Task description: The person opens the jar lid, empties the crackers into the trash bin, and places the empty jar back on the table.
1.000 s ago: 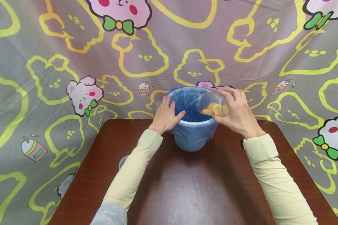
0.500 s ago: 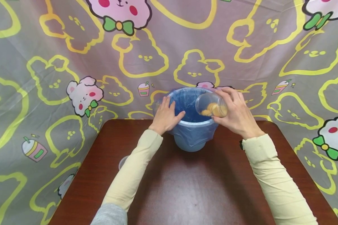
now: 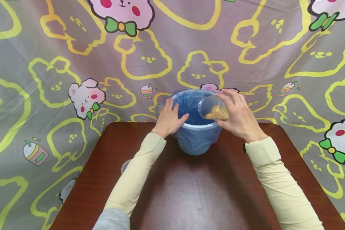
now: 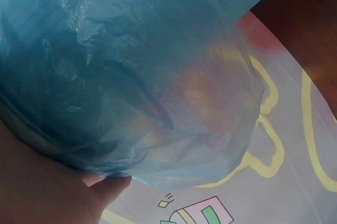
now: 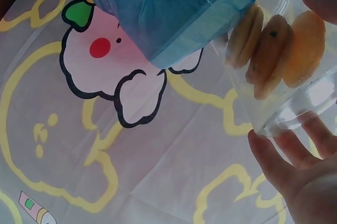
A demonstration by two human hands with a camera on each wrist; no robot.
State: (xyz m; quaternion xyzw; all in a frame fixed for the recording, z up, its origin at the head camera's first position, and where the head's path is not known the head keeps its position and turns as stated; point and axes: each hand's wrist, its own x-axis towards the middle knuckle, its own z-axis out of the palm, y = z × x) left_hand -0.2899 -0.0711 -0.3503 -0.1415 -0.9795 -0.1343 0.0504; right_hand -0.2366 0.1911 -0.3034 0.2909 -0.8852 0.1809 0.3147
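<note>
A blue bin (image 3: 193,149) with a thin blue plastic bag (image 3: 199,138) folded over its rim stands at the table's far side. My left hand (image 3: 169,118) lies on the left of the rim, fingers straight and spread. With my right hand (image 3: 238,116) I grip a clear plastic cup (image 3: 202,103), tipped sideways with its mouth toward the bin and overlapping the right rim. Several round, flat yellow-brown pieces (image 5: 271,50) lie along the cup's lower side in the right wrist view. The bag (image 4: 131,92) bulges out past my left fingers in the left wrist view.
Beside my left sleeve, a clear round plastic piece (image 3: 125,165) rests on the brown table (image 3: 184,198), partly hidden by the forearm. A grey cloth (image 3: 172,38) printed with cartoon animals hangs close behind the bin and along both sides.
My right hand has shifted slightly left with the cup, bringing it a little further over the bin's opening. The pieces remain inside the cup. My left hand has stayed in place.
</note>
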